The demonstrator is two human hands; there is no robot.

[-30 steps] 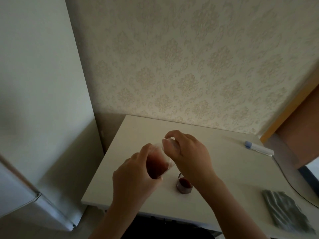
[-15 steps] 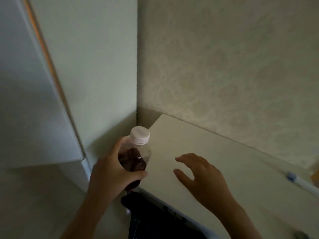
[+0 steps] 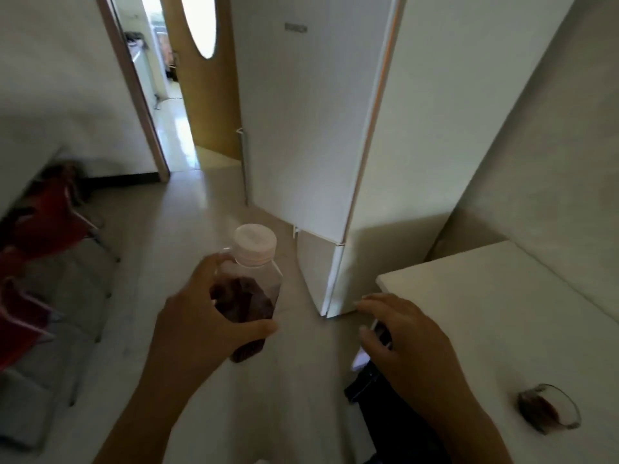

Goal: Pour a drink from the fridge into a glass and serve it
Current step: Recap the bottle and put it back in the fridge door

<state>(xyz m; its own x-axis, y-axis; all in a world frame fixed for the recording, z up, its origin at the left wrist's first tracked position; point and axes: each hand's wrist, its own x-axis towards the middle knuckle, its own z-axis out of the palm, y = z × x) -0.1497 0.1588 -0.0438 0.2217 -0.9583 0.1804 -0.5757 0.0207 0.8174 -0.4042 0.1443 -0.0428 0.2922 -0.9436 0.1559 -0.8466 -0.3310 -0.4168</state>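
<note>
Your left hand [image 3: 197,326] grips the capped bottle [image 3: 248,293] upright; the closed fridge [image 3: 311,128] stands ahead and right of it. Your right hand [image 3: 412,339] hangs open, nearer the filled glass [image 3: 546,410] at the worktop's [image 3: 485,313] near edge.

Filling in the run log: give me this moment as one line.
left hand: holds capped bottle | right hand: free, by table edge | glass: poured, on table | fridge: shut
</note>
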